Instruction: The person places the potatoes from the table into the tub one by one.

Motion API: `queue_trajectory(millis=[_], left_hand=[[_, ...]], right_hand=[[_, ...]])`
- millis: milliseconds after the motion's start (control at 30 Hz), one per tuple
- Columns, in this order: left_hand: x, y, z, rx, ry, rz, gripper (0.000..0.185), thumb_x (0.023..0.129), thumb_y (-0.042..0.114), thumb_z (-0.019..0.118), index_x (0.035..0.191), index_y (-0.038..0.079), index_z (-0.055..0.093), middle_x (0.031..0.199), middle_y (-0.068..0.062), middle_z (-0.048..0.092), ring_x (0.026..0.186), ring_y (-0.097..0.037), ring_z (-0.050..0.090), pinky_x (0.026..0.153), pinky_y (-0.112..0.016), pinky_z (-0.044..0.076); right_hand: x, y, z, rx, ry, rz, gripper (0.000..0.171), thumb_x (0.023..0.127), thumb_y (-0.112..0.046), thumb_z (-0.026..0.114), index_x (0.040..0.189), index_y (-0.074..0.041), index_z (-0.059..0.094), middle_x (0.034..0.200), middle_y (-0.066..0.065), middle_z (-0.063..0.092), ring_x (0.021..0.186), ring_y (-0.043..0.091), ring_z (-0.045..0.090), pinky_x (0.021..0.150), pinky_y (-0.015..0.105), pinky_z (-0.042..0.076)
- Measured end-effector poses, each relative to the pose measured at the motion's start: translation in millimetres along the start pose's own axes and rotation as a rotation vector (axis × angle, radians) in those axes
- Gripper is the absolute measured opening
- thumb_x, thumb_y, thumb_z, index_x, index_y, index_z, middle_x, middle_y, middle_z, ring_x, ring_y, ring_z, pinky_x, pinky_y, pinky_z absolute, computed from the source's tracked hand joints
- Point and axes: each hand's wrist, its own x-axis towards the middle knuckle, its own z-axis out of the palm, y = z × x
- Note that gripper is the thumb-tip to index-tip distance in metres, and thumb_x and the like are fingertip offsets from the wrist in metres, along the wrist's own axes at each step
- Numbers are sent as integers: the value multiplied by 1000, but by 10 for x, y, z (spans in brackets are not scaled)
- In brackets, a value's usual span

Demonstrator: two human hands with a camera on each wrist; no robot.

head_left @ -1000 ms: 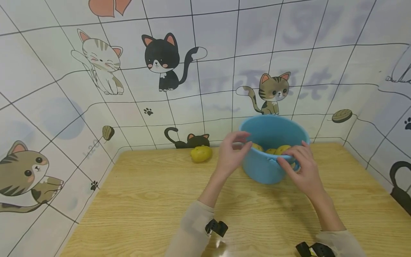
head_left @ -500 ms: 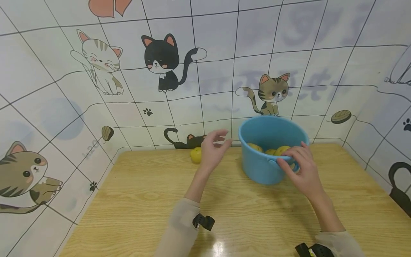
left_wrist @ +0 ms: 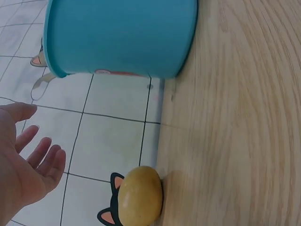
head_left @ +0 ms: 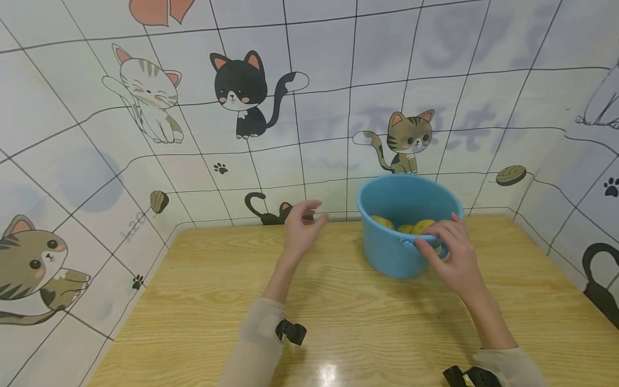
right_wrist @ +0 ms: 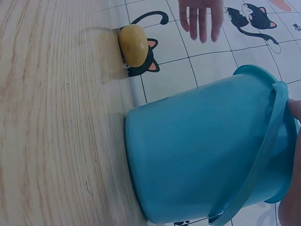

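A blue plastic bucket (head_left: 394,252) stands at the back right of the wooden table (head_left: 203,301), with several yellow potatoes (head_left: 381,221) inside. My right hand (head_left: 447,252) grips the bucket's near rim and handle. My left hand (head_left: 301,228) hovers open, fingers spread, left of the bucket near the back wall. In the head view it hides a loose potato. The left wrist view shows that potato (left_wrist: 139,195) lying against the wall, just below the open left hand (left_wrist: 28,160). The right wrist view shows the bucket (right_wrist: 202,155), the potato (right_wrist: 133,44) and the left hand's fingers (right_wrist: 202,16) beyond it.
Tiled walls with cat stickers (head_left: 239,86) close the table at the back, left and right. Bare wood lies in front of and left of the bucket. Black wrist straps (head_left: 290,330) sit on both forearms.
My left hand has left the bucket's left rim and moved left to above the loose potato, now covering it in the head view. The right hand and the bucket stayed put.
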Motion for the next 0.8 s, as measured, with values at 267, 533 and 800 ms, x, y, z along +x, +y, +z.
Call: queue_trajectory(millis=[267,533,800], left_hand=[[25,-195,-162,26,-3,-14,35,92,14,73,124,1,65,125,-18,64,118,-42,55,97,-58,47],[4,-372,-307,38,5,-100,42,91,14,74,128,-1,63,131,-22,59,122,-43,50,100,-59,44],[2,-562,-394,99,-4,-145,49,90,16,75,133,-1,59,135,-24,52,124,-43,48,103,-56,45]], right_hand=[[-7,8,3,-6,0,4,38,98,-44,65,88,-7,68,90,7,64,98,9,53,118,59,18],[-4,1,13,-6,3,6,37,98,-41,66,88,-6,68,90,7,64,99,9,52,118,60,18],[-9,4,16,-11,3,9,37,98,-42,65,89,-6,68,90,7,63,100,10,51,119,57,17]])
